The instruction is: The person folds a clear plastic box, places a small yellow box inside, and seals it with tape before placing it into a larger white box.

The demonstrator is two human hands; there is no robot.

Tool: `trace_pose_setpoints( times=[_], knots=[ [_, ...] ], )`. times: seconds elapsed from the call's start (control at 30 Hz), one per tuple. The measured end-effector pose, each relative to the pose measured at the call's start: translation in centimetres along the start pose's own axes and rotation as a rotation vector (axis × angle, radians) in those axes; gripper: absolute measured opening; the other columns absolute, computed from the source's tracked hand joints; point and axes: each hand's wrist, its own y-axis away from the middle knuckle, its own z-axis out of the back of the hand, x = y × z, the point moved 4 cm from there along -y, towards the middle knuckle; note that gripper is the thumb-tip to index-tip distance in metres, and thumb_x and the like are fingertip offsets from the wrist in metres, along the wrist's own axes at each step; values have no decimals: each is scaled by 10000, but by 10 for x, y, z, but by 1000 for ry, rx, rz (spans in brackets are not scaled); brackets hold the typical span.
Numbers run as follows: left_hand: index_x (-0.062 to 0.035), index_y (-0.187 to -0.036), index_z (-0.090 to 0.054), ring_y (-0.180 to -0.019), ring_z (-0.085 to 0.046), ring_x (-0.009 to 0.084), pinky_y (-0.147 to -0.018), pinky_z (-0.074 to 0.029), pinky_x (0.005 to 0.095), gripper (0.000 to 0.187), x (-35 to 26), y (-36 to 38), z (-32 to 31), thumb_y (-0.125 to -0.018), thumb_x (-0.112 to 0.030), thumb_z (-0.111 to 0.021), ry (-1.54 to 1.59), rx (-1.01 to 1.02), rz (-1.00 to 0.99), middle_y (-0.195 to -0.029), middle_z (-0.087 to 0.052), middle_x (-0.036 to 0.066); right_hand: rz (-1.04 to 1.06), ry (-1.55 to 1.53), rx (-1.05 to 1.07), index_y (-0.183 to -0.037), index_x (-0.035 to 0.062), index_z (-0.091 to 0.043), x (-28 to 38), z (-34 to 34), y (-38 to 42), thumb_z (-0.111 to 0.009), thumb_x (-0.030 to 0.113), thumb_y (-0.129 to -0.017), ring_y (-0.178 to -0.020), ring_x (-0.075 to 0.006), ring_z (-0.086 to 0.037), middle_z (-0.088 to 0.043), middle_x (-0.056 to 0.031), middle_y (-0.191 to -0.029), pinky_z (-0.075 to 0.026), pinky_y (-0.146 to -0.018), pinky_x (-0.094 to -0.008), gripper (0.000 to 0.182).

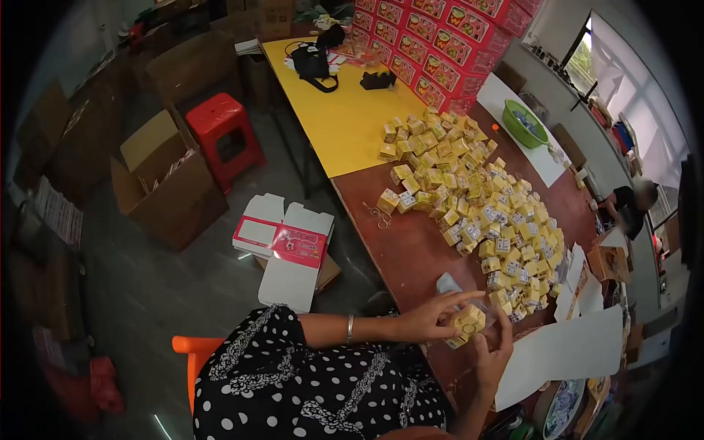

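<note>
A small yellow box [469, 320] is held between my two hands, above the near edge of the red-brown table [370, 220]. My left hand [433, 315], with a silver bangle on its wrist, has its fingers round the box from the left. My right hand [493, 356] touches the same box from the right with thumb and fingers. Just beyond my hands lies a large heap of similar small yellow boxes [506, 227]. A clear plastic piece [447, 284] is beside my left fingers.
A white cardboard sheet [561, 359] lies right of my hands. Stacked pink cartons [433, 44], a black bag [312, 64] and a green basin [524, 123] stand farther back. A red stool [224, 136] and open carton [165, 183] are left. Another person [632, 209] is at the right.
</note>
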Motion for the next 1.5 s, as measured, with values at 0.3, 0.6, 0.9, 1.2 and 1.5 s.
trace_pose_setpoints(
  times=[0.3, 0.6, 0.9, 1.2, 1.5],
  knots=[
    [-119, -1497, -440, -1039, -599, 182, -875, -518, 294, 619, 38, 21, -8, -922, -67, -662, -56, 12, -50, -1221, -479, 91, 42, -266, -150, -1345, -48, -525, -13, -49, 34, -622, 185, -985, -1139, -234, -601, -602, -164, -1251, -487, -973, -350, 440],
    [-34, -1321, -591, -1080, -600, 116, -915, -501, 276, 330, 109, 85, -6, -1016, -153, -630, 96, 152, 83, -1337, -516, 74, -24, -44, -225, -1057, -55, -650, -66, -84, 119, -578, 298, -1038, -1002, -219, -642, -670, -192, -1200, -503, -906, -377, 361],
    [-53, -1202, -702, -951, -628, 98, -795, -538, 264, 287, 100, 106, -18, -990, -247, -679, 168, 231, 383, -1081, -692, 18, -273, -102, -307, -880, -70, -681, -72, -88, 169, -558, 296, -1048, -1059, -292, -658, -676, -239, -1198, -500, -947, -395, 421],
    [-68, -1150, -759, -1171, -592, 169, -909, -543, 309, 267, 101, 105, -23, -993, -268, -678, 79, 276, 283, -1326, -595, 74, -138, 80, -276, -991, -54, -708, -43, -83, 178, -542, 289, -1058, -1163, -307, -630, -609, -290, -1335, -475, -1008, -397, 387],
    [-21, -1155, -695, -1124, -635, 133, -960, -535, 293, 201, 94, 114, -28, -962, -74, -702, 271, 155, 374, -1298, -650, 80, -178, 40, -348, -1090, -28, -712, -3, -84, 183, -616, 77, -1000, -1131, -256, -672, -690, -230, -1230, -506, -983, -356, 169]
  ],
)
